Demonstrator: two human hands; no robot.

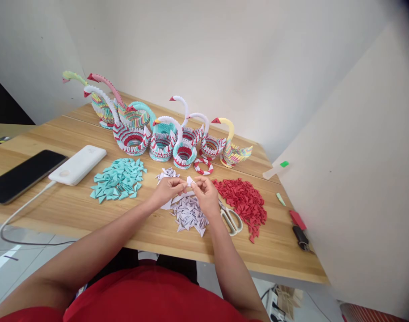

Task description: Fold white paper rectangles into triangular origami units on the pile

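Fingers of our left hand [168, 188] and right hand [207, 196] pinch a white paper piece [190, 180]; we judge it light, easily creased; its edges suit holding.

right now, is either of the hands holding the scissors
No, the scissors lie on the table beside the red pieces, while both hands hold a small white paper.

Single head-worn view, taken from above the wearer's red shirt [150, 295] at the bottom edge, aimed forward and down, the desk [274, 250] seen from near across mid-frame, a pale wall [224, 53] faced beyond it along the top, upper right corner darkened
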